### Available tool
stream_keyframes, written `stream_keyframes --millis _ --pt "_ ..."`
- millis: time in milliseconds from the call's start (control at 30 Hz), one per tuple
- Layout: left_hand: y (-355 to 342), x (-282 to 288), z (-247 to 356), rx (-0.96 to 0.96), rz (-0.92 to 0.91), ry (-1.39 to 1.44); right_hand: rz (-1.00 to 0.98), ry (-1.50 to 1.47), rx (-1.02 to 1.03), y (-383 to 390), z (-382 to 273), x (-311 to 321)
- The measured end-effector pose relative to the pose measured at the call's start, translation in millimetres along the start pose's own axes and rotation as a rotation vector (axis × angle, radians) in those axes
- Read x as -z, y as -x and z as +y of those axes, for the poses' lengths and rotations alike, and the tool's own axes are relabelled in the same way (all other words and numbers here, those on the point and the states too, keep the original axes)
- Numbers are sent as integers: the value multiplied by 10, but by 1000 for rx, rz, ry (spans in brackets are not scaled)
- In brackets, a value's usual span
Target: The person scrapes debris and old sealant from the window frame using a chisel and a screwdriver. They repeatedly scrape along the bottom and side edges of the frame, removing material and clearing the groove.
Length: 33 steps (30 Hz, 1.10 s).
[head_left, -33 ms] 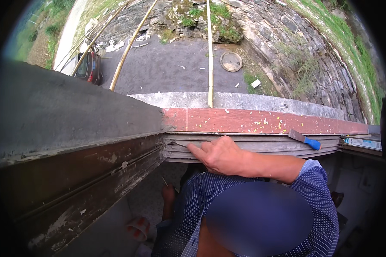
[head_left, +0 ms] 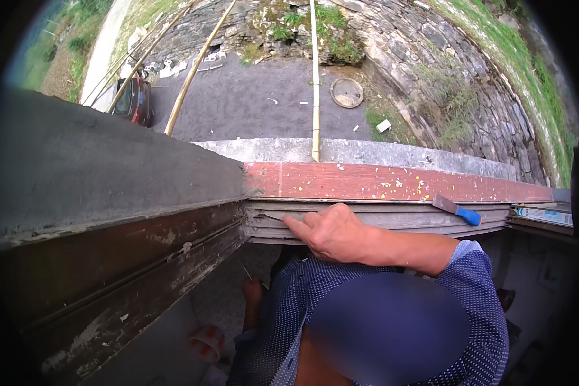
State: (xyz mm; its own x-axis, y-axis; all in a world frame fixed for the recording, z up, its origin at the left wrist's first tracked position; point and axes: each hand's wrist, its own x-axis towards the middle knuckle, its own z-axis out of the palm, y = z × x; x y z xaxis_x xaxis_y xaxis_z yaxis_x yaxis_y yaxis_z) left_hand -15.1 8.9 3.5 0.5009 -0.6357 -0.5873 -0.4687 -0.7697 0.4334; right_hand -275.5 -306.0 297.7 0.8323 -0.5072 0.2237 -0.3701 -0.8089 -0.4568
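Note:
My right hand (head_left: 328, 233) rests over the grey grooved window track (head_left: 399, 217), index finger reaching toward its left end, other fingers curled. A thin dark sliver shows at that fingertip; whether I hold it is unclear. A putty knife with a blue handle (head_left: 468, 215) lies on the track to the right, blade toward the red painted sill (head_left: 341, 180), which is speckled with white and yellow flecks. Down at lower left, in shadow, my left hand (head_left: 253, 289) is closed round a thin light stick.
A grey rendered ledge (head_left: 109, 157) and brown frame (head_left: 109, 257) border the left. A red-and-white bucket (head_left: 206, 341) sits below. Outside are bamboo poles (head_left: 315, 109), a parked car (head_left: 135, 103), a stone wall (head_left: 476, 77) and a round cover (head_left: 346, 92).

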Motion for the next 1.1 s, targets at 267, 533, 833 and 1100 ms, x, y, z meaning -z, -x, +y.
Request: stream_keyframes --millis 267,533,833,1100 --pt "-48 49 27 -43 11 -52 58 10 82 -84 -9 -73" --pt "1 83 194 82 8 95 64 49 94 -15 49 -23" --pt "2 26 145 0 27 42 43 113 134 -111 31 -68" --pt "-45 -187 -51 -46 49 -2 61 72 143 -115 51 18"
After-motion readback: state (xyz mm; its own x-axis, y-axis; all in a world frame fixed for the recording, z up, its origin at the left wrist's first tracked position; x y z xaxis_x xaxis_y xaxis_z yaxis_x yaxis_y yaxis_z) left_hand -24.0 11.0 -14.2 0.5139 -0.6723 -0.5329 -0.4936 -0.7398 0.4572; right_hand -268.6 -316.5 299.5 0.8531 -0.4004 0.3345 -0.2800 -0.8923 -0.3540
